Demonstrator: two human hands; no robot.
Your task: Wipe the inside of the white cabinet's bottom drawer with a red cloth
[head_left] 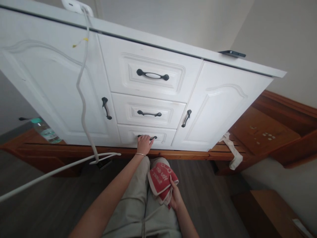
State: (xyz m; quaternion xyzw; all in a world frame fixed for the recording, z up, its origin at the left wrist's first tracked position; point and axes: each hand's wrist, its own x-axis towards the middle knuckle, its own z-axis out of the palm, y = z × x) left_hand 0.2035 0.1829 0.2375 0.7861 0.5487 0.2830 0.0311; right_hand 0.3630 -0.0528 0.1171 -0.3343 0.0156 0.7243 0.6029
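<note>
A person's left hand (pixel 144 144) is closed around the dark handle (pixel 147 137) of the bottom drawer (pixel 146 136) in a white cabinet (pixel 218 99), fingers curled over the bar from below. The handle is a slim bar with its long axis running side to side across the drawer front, its ends pointing left and right; the hand covers its left half. A thin bracelet (pixel 140 154) circles the wrist just below the grip. Above the grip, two more drawers stack up, each with a similar sideways handle, and a door with an upright handle stands on either side. To the left of the grip, a white cable (pixel 83 99) hangs down the cabinet front. Below and to the right, the right hand (pixel 175 195) grips a folded red and white cloth (pixel 161 181) against the person's beige trousers (pixel 138 205). Far left, a plastic bottle (pixel 46 130) shows behind the cabinet's edge.
</note>
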